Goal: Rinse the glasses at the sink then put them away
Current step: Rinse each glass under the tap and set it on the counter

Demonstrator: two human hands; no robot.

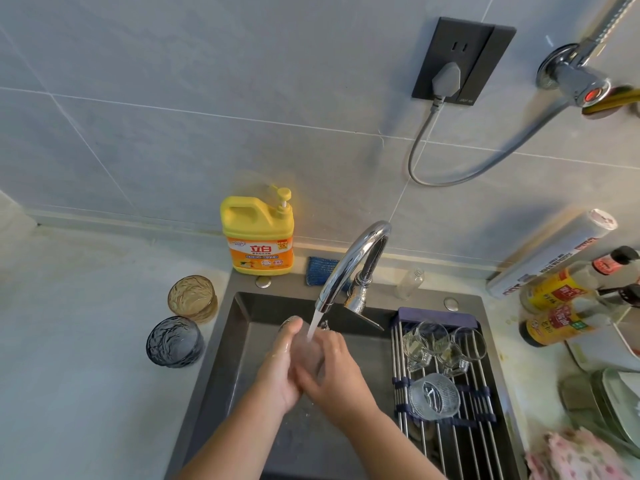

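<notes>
Forearms come up from the near edge into the dark sink [239,327], where the left hand [282,365] and the right hand [334,370] meet. Both wrap round one clear glass [309,355], fingers curled and overlapping on its near side, the left thumb raised by its rim. A stream of water [313,325] falls onto it between the hands.

Near the right forearm, a pink patterned cloth [578,457] lies on the counter, with stacked plates [616,403] just beyond it. Right of the right hand, one drying rack [450,441] of metal rods spans the sink. It carries three clear glasses: a ribbed glass [434,396] nearest, then two small glasses [424,344] lying side by side.

Left of the left hand, on the counter by the sink edge, stand two tinted tumblers, apart from each other: the blue-grey tumbler [175,341] nearer, the amber tumbler [192,297] behind it. That makes six glasses in all.

Beyond the hands, one chrome faucet [353,265] arches over them. Behind it sit one blue sponge [320,270], one small empty bottle [410,284] and one yellow detergent jug [258,237]. Far to the right of the hands are two sauce bottles [561,306] and one long roll box [550,254]. On the tiled wall above are one dark socket [462,60] with a plug in it and one wall tap [581,77].
</notes>
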